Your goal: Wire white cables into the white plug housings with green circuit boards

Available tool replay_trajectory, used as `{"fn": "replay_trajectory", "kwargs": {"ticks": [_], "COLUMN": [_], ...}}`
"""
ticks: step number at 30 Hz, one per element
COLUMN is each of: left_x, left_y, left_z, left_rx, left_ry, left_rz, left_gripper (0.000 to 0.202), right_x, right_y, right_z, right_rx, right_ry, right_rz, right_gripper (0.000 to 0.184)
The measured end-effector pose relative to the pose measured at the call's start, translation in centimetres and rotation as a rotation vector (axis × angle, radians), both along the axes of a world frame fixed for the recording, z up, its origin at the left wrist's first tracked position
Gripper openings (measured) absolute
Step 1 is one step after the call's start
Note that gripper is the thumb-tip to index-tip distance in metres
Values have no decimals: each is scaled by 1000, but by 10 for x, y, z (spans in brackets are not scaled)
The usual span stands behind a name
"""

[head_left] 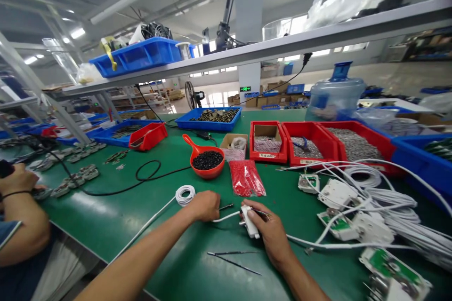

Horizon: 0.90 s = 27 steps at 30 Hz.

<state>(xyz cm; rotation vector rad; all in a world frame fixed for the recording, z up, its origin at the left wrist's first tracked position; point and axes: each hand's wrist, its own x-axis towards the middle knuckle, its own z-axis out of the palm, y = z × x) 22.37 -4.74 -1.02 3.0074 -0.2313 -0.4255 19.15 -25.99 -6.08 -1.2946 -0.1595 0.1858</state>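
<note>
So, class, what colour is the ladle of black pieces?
The ladle is orange-red, in the head view.

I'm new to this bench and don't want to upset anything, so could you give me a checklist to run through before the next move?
1. Small rectangular white plastic housing held in the right hand: ok.
2. Left hand has a sure hold: cannot tell; its fingers hide what they grip near the thin white cable.
3. Slim V-shaped metal tweezers lying apart from both hands: ok.
4. Round orange plastic scoop upright, with its small black parts inside: ok.
5. Clear plastic bag of red pieces sealed: cannot tell.
6. Bundled white cables at right clear of the white plastic housings there: not ok; strands lie across them.
</note>
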Motion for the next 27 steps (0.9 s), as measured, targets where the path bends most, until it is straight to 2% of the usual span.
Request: {"fn": "replay_trajectory", "kwargs": {"ticks": [3,6,13,16,20,27], "left_x": [-6,-9,-16,-16,-14,-15], "left_y": [3,1,-16,-20,-21,-23], "left_z": [2,10,30,28,19,10], "left_rx": [-139,-322,-763,-859,-979,-1073], "left_ry": [-36,-38,67,114,231,316], "left_rz": [-26,-82,-195,-158,-67,-56], "left_gripper": [24,22,29,30,39,49], "right_x": [-1,-1,1,1,1,4], "right_y": [-1,-3,-8,-7,-7,-7], "right_z": [4,6,5,5,6,2], "right_rx": [65,177,488,563,615,620], "right_ry": [16,48,105,137,146,135], "right_rz": [5,0,46,48,41,35], "right_gripper": [52,51,39,38,37,36]}}
